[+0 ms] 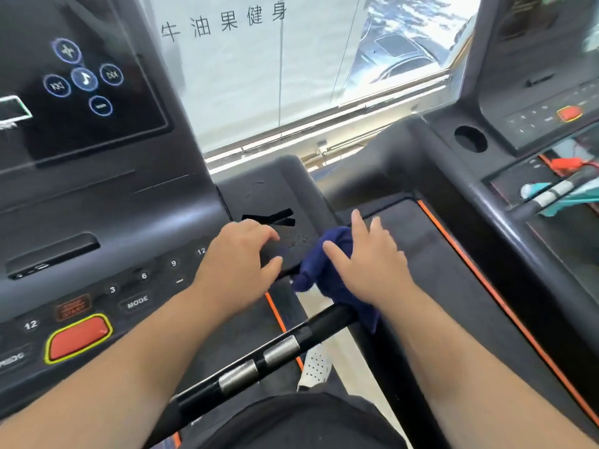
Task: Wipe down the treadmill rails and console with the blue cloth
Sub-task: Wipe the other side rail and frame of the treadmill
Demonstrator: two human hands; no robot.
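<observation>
The dark blue cloth [334, 257] is bunched against the right end of the treadmill console [136, 222], draped down onto the black handrail [259, 354] with its silver pulse sensors. My right hand [366, 264] lies on top of the cloth with fingers spread, pressing it against the console's corner. My left hand [240, 264] rests flat on the console's right shelf beside the speed buttons, fingers loosely curled, with nothing in it. The console's touch screen [81, 79] with lit round icons rises at the upper left.
A red stop button [77, 338] sits on the lower left of the console. A second treadmill [486, 176] stands to the right, with its own console and a cup hole [470, 139]. A window with frosted film [259, 76] is ahead.
</observation>
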